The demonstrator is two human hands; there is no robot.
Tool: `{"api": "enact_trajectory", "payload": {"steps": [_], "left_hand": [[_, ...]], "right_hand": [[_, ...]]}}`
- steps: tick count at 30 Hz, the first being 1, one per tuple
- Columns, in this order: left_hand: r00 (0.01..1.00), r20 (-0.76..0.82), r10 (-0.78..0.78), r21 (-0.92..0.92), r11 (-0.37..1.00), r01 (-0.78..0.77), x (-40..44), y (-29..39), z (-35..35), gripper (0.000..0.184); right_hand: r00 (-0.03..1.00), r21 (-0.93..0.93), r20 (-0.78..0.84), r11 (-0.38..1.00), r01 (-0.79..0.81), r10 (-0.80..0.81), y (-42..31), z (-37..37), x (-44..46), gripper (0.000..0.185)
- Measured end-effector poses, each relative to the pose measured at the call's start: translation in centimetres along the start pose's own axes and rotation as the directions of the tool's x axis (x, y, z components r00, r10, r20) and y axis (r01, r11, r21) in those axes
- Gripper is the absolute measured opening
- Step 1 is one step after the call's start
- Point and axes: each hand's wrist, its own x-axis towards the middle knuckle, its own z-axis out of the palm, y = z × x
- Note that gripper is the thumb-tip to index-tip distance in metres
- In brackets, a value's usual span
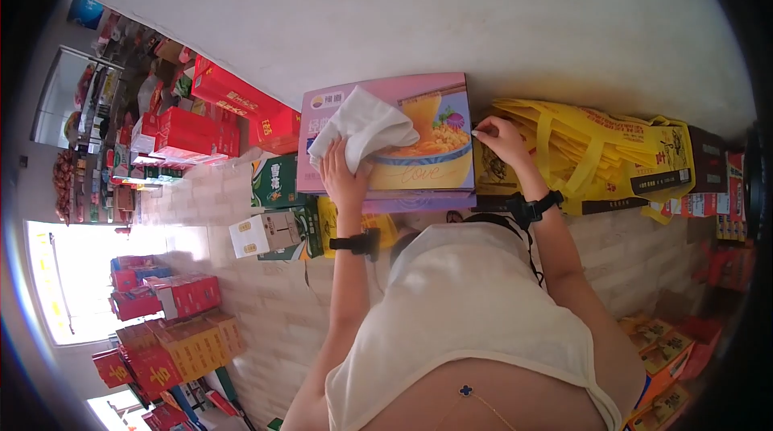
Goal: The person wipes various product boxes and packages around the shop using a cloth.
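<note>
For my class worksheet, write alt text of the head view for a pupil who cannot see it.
A person's left hand rests on a white cloth atop a pink box picturing noodles; the right hand is at the box's right edge, beside yellow bags. Red boxes stand at left.

Pink and purple noodle carton [439, 155] with a noodle bowl printed on top, crumpled white cloth [364, 123] lying across that top, pale tiled floor [278, 310] lower down, red and tan boxes [193, 350] stacked on it.
</note>
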Motion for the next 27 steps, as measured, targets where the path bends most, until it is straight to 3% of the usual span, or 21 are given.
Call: {"api": "enact_trajectory", "payload": {"steps": [18, 27], "left_hand": [[0.998, -0.056, -0.004, -0.042, 0.999, 0.002, 0.1, 0.4, 0.0, 0.051], [0.999, -0.029, -0.043, -0.02, 0.999, 0.042, 0.1, 0.3, 0.0, 0.055]], "right_hand": [[0.996, -0.136, 0.073, 0.99, -0.035, 0.045, -1.1, -0.7, 1.3, 0.017], [0.966, 0.073, 0.256, 0.996, -0.051, 0.031, 0.8, -1.7, 2.2, 0.023]]}}
